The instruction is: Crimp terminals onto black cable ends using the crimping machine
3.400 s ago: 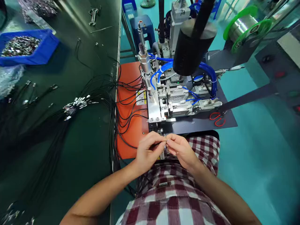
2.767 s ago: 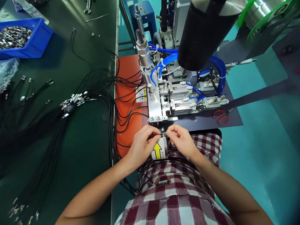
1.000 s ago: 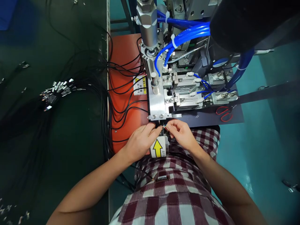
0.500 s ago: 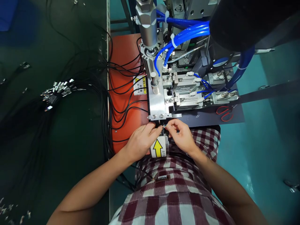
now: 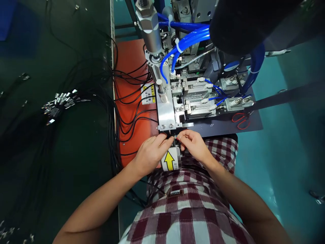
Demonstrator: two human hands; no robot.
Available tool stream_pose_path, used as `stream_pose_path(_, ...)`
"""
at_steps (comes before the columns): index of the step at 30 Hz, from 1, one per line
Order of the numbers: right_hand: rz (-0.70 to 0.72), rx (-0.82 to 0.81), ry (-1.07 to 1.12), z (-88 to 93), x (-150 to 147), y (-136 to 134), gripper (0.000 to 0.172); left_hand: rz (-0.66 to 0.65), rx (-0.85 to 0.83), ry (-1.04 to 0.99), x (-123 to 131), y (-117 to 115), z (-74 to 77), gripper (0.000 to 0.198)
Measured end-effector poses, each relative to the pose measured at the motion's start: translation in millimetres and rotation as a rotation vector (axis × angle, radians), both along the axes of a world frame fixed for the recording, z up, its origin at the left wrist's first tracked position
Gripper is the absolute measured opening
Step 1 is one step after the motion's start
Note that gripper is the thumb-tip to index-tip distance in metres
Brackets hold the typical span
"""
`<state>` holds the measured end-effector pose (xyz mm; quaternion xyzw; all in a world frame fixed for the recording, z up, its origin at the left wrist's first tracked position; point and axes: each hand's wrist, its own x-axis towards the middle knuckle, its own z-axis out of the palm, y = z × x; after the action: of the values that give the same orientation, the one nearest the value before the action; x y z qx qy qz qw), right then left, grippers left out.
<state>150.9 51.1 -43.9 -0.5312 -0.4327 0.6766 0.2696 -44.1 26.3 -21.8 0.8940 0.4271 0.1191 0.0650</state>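
Close in front of my body, my left hand [image 5: 153,151] is closed, its thumb and forefinger at a small silvery cable connector [image 5: 175,137]. Opposite it, my right hand [image 5: 194,145] pinches thin coloured wires at the connector's right side; a bit of red shows at the fingertips. The fingers cover most of the connector and the wires. Both hands are at the near end of a metal fixture [image 5: 167,117], just beyond a white label with a yellow arrow [image 5: 169,160].
Black cables [image 5: 127,118] run across an orange plate [image 5: 134,135] into the fixture. Pneumatic cylinders [image 5: 200,110] with blue hoses [image 5: 195,37] stand to the right, near red-handled scissors [image 5: 241,121]. A bundle of silver connectors [image 5: 62,101] lies on the dark table at left.
The view has shifted slightly, so the machine appears a little further left. Both hands stay at the connector, with only small finger movement.
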Motion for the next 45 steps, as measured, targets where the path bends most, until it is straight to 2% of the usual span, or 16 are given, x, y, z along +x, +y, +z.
stream_pose_path(6, -0.076, 0.212, -0.111, -3.2, -0.2, -7.0, 0.022, -0.001, 0.068, -0.02, 2.3, 1.2, -0.9, 0.03)
stream_pose_path(12, -0.065, 0.544, -0.347, 4.9, -7.6, -9.8, 0.014, -0.002, 0.047, -0.005, 1.5, 1.1, -1.9, 0.031)
stream_pose_path(14, -0.063, 0.594, -0.37, 6.1, -8.3, -10.3, 0.013, -0.008, 0.033, -0.003, 0.8, 0.9, -1.8, 0.032)
stream_pose_path(16, -0.077, 0.513, -0.324, 4.2, -8.6, -10.1, 0.013, -0.014, 0.031, -0.003, 0.4, 1.2, -1.5, 0.032)
stream_pose_path(20, -0.103, 0.123, -0.056, -4.1, -9.2, -6.5, 0.018, -0.027, 0.047, -0.017, 0.5, 2.8, -2.2, 0.03)
stream_pose_path(23, -0.105, 0.021, 0.057, -7.3, -9.1, -2.9, 0.018, -0.016, 0.016, -0.027, 0.4, 3.6, -4.2, 0.029)
stream_pose_path(26, -0.096, 0.012, 0.065, -6.8, -8.2, -1.3, 0.019, 0.01, -0.038, -0.001, 0.2, 3.5, -3.5, 0.027)
stream_pose_path(30, -0.098, 0.016, 0.064, -6.3, -7.8, -1.8, 0.022, 0.038, -0.09, 0.063, -0.1, 3.1, 5.0, 0.029)
stream_pose_path(33, -0.104, 0.023, 0.059, -7.4, -8.3, -2.3, 0.022, 0.016, -0.044, 0.101, -1.2, 2.9, 10.2, 0.03)
stream_pose_path(37, -0.101, 0.049, 0.019, -7.2, -7.7, -2.9, 0.021, -0.005, 0.061, 0.086, -2.4, 1.1, 8.1, 0.028)
stream_pose_path(45, -0.081, 0.3, -0.192, -1.6, -8.2, -8.5, 0.022, -0.017, 0.08, -0.024, -4.2, 2.8, 4.5, 0.026)
